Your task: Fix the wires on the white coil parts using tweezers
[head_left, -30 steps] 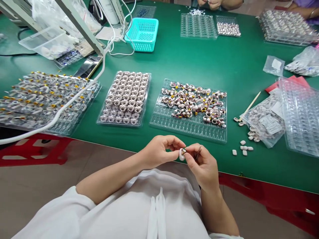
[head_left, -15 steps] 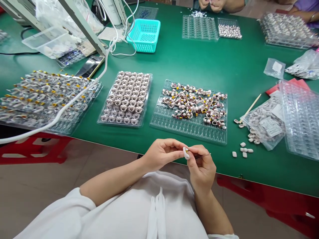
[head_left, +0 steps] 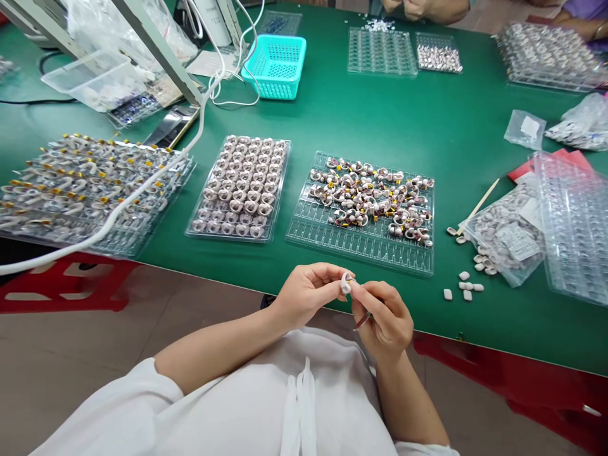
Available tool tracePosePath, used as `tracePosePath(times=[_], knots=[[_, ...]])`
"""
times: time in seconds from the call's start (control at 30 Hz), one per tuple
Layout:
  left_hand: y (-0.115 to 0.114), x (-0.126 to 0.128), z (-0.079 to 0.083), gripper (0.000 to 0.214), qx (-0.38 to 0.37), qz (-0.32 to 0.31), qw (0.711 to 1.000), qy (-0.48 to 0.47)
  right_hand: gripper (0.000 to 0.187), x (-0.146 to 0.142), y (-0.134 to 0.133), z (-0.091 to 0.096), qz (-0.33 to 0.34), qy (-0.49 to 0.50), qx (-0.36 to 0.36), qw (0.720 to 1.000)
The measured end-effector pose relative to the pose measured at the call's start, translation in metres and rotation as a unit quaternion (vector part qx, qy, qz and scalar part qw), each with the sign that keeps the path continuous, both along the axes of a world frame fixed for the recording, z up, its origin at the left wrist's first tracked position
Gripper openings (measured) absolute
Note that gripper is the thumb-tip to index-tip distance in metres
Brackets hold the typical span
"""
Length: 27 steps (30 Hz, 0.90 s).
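Observation:
My left hand (head_left: 308, 292) pinches a small white curved plastic piece (head_left: 346, 284) between thumb and fingertips, just in front of the table edge. A bit of yellow shows inside its curve. The fingers of my right hand (head_left: 384, 320) are closed, and the index fingertip touches the right side of that piece. A thin metal tool (head_left: 363, 322) is tucked in the right hand, one end sticking out below the fingers; its full shape is hidden. Beyond the hands lies a clear tray (head_left: 323, 237) heaped with similar curved pieces with yellow and dark red bits.
Left stand a tray of pale curved parts (head_left: 237, 183) and a stacked tray of yellow-tipped parts (head_left: 90, 190), crossed by a white cable (head_left: 118, 212). Right are loose white caps (head_left: 464, 276), a bag (head_left: 510, 240) and clear trays (head_left: 577, 234). A turquoise basket (head_left: 275, 66) and co-workers' hands (head_left: 418, 7) are farther back.
The white piece has been turned in my left hand and moved slightly left. My right hand's metal tool has swung away from the piece to point down, and its index finger now reaches the piece.

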<state>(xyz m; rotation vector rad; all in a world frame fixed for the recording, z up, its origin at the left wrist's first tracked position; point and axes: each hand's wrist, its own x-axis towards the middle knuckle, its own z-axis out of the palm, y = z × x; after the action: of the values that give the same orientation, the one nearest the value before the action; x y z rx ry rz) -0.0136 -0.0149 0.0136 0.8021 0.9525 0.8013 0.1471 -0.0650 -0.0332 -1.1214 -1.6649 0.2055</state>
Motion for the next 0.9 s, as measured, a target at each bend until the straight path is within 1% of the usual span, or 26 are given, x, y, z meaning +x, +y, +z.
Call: tracePosePath(times=[0.33, 0.47, 0.67, 0.73, 0.8, 0.83, 0.9], knots=[[-0.004, 0.001, -0.002, 0.019, 0.001, 0.016, 1.000, -0.011, 0.058, -0.001, 0.001, -0.006, 0.008, 0.001, 0.055, 0.998], [-0.005, 0.000, -0.006, 0.018, 0.014, 0.020, 1.000, -0.005, 0.054, 0.001, 0.002, -0.007, 0.009, -0.019, 0.053, 0.998], [-0.007, 0.000, -0.007, 0.019, 0.037, 0.020, 0.999, 0.008, 0.044, 0.002, 0.003, 0.000, 0.011, -0.037, 0.051, 0.998], [-0.007, 0.000, -0.006, 0.018, 0.045, 0.017, 0.999, 0.014, 0.042, 0.000, 0.001, 0.003, 0.005, -0.006, 0.032, 0.999], [-0.006, 0.001, -0.004, 0.016, 0.051, 0.014, 0.998, 0.017, 0.038, -0.002, -0.002, 0.007, -0.011, 0.057, -0.016, 0.998], [-0.005, 0.000, -0.003, 0.015, 0.052, 0.013, 0.998, 0.017, 0.034, -0.002, -0.004, 0.010, -0.020, 0.097, -0.048, 0.994], [-0.003, 0.000, -0.001, 0.013, 0.053, 0.012, 0.998, 0.011, 0.022, 0.000, -0.005, 0.014, -0.032, 0.184, -0.109, 0.976]])
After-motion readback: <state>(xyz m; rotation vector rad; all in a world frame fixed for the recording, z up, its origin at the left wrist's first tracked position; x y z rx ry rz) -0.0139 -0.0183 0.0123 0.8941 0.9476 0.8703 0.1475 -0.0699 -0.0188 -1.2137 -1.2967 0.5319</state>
